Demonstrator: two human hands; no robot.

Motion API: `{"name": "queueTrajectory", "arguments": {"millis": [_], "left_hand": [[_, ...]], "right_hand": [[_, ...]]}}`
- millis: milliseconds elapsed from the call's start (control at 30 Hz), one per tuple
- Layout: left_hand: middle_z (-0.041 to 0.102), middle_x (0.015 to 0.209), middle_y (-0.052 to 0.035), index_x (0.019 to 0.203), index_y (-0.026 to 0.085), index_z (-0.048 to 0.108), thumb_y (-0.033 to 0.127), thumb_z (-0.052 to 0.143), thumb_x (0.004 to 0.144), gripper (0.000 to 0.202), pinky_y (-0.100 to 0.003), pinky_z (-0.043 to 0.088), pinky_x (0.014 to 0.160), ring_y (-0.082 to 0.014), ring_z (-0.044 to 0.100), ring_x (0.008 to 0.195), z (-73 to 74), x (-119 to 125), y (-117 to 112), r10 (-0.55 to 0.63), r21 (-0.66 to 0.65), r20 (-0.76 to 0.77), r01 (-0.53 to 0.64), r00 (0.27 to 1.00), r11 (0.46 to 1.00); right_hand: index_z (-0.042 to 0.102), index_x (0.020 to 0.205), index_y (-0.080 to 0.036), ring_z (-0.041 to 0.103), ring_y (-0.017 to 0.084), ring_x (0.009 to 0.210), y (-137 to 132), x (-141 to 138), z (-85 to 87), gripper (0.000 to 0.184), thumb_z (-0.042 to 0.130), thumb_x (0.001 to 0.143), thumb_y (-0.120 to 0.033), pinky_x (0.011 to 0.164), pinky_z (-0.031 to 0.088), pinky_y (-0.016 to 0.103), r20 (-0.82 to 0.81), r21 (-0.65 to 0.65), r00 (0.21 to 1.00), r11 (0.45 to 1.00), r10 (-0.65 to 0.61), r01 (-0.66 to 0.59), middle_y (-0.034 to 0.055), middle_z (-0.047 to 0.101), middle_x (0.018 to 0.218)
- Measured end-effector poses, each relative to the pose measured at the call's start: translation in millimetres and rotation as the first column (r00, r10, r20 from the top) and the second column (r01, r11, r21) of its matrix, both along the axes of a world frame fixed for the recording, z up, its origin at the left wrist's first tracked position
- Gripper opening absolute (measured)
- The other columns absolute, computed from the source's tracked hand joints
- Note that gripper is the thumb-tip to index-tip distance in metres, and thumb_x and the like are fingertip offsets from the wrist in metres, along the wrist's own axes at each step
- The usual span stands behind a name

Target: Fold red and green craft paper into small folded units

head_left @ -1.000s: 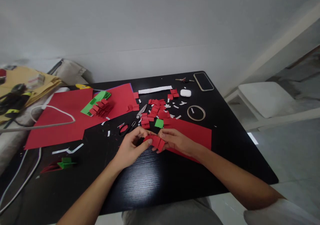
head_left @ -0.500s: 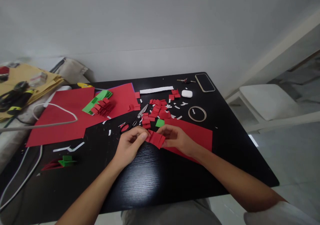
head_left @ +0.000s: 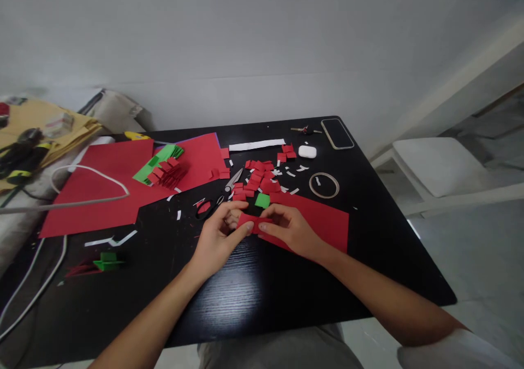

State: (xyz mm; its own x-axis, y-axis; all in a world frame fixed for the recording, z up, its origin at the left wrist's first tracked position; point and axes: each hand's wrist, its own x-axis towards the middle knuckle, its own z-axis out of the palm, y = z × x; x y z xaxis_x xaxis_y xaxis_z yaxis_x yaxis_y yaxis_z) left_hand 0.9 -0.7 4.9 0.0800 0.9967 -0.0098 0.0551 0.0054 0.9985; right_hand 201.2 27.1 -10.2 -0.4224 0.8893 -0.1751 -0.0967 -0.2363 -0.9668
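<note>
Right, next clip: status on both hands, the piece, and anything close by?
Left hand and right hand both on red paper piece. Green piece and scissors lying just beyond. Large red sheet partly under right hand.

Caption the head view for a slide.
Left hand and right hand hold a red paper piece over a black table, near scissors and green paper.

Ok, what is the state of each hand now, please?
Left hand: closed, holding small folded red paper strip.
Right hand: closed, holding the same strip's other end.
</note>
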Motion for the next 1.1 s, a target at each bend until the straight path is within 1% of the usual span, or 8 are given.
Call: {"name": "queueTrajectory", "arguments": {"millis": [167,300,433,533,633,867,1000,1100], "left_hand": [[0.069,0.073,-0.0007,0.091,0.019,0.065,0.044,0.074,0.09,0.027,-0.028,0.054,0.068,-0.0155,0.067,0.068,-3.0,0,-1,-0.057,-0.073,-0.05,0.054,0.997,0.996],[0.069,0.072,0.0,0.091,0.019,0.062,0.045,0.075,0.089,0.03,-0.027,0.055,0.067,-0.0148,0.067,0.066,-7.5,3,-2,-0.05,-0.101,0.006,0.051,0.999,0.994],[0.07,0.075,0.0024,0.107,0.022,0.057,0.037,0.078,0.089,0.031,-0.026,0.055,0.067,-0.014,0.067,0.065,-10.0,4,-2,-0.02,-0.055,0.085,0.025,0.996,0.998],[0.071,0.078,0.0005,0.103,0.021,0.064,0.032,0.072,0.094,0.017,-0.026,0.053,0.069,-0.0136,0.066,0.069,-9.3,2,-2,-0.069,0.028,-0.044,0.07,0.997,0.997],[0.073,0.078,-0.0014,0.099,0.02,0.073,0.034,0.07,0.095,0.015,-0.026,0.05,0.066,-0.0142,0.065,0.069,-8.3,-1,-2,-0.073,0.037,-0.181,0.081,0.981,0.996],[0.075,0.084,-0.0026,0.104,0.021,0.076,0.037,0.081,0.085,0.026,-0.029,0.05,0.067,-0.0163,0.065,0.07,-11.4,-3,1,-0.075,-0.025,-0.181,0.072,0.981,0.997],[0.071,0.079,-0.0009,0.103,0.02,0.075,0.039,0.08,0.085,0.027,-0.027,0.051,0.066,-0.0157,0.064,0.07,-14.7,-6,4,-0.119,-0.094,-0.215,0.1,0.969,0.991],[0.065,0.075,0.0015,0.099,0.02,0.073,0.04,0.076,0.087,0.023,-0.025,0.05,0.063,-0.0139,0.061,0.068,-18.4,-10,6,-0.201,-0.159,-0.242,0.165,0.949,0.973]], "right_hand": [[0.067,0.093,-0.022,0.072,0.019,0.085,-3,-2,0.6,0.025,0.083,0.082,-0.038,0.085,0.062,0.038,-0.077,-0.031,0.997,1.0,-0.002,0.0,0.0009,0.071,0.092],[0.06,0.098,-0.024,0.07,0.017,0.076,-4,-2,1.1,0.027,0.081,0.083,-0.031,0.078,0.06,0.034,-0.025,0.102,0.996,0.991,-0.088,0.09,-0.0027,0.068,0.082],[0.064,0.092,-0.023,0.068,0.017,0.075,-6,-1,0.6,0.014,0.075,0.088,-0.03,0.075,0.057,0.033,0.038,0.184,0.995,0.979,-0.095,0.086,-0.0012,0.069,0.081],[0.073,0.09,-0.022,0.07,0.018,0.081,-7,-2,0.8,0.006,0.072,0.09,-0.028,0.078,0.056,0.034,0.092,0.208,0.993,0.976,-0.079,0.058,0.0023,0.074,0.088],[0.077,0.094,-0.023,0.073,0.02,0.087,-7,-1,1.0,0.008,0.073,0.09,-0.028,0.083,0.057,0.035,0.088,0.198,0.993,0.979,-0.075,0.057,0.0033,0.078,0.093],[0.078,0.099,-0.021,0.075,0.021,0.093,-1,1,-5.1,0.02,0.083,0.081,-0.029,0.089,0.059,0.037,0.008,0.066,1.0,0.998,-0.019,0.019,0.0043,0.08,0.1],[0.077,0.098,-0.02,0.075,0.022,0.095,2,2,-7.1,0.023,0.083,0.08,-0.031,0.092,0.059,0.039,0.069,0.069,0.998,0.997,0.011,-0.016,0.0053,0.079,0.101],[0.075,0.098,-0.02,0.075,0.021,0.09,1,4,-0.6,0.02,0.081,0.082,-0.029,0.086,0.059,0.037,0.212,0.107,0.976,0.992,0.048,-0.072,0.0047,0.078,0.097]]}}
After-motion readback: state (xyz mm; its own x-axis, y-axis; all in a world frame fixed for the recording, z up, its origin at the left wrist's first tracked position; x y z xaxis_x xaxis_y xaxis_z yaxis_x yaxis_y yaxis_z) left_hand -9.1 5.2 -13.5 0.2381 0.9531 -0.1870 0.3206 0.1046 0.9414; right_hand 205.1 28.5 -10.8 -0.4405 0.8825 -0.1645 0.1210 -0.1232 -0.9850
